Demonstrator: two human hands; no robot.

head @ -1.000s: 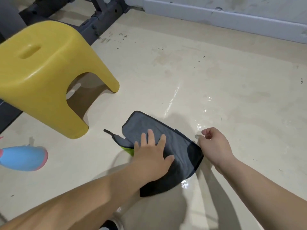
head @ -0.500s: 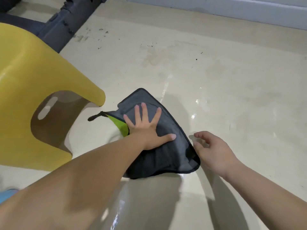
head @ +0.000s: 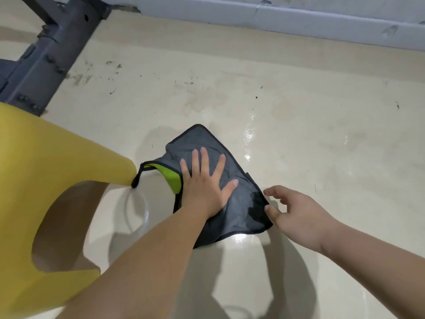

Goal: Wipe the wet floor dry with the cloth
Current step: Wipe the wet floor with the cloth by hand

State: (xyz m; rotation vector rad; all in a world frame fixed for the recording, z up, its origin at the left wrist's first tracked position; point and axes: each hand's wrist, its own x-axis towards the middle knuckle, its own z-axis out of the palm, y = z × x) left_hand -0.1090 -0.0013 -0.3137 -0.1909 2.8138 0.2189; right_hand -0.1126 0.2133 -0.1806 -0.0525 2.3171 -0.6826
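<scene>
Head view: left hand [head: 204, 183] spread flat, pressing the grey cloth [head: 241, 215] to the floor [head: 345, 203], right hand [head: 296, 212] loose and open at its near-right corner, wet sheen [head: 248, 134] glistening just far-right, on the right hand's side.

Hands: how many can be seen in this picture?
2. The left hand lies flat on the gray cloth; the right hand is beside its right edge.

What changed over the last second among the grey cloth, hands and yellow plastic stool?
The left hand, pressing flat on the grey cloth with a green underside, slid it left until its black loop reached the leg of the yellow plastic stool. The right hand uncurled its fingers beside the cloth's right corner. Unchanged: flat press; wet shine on the beige floor.
</scene>
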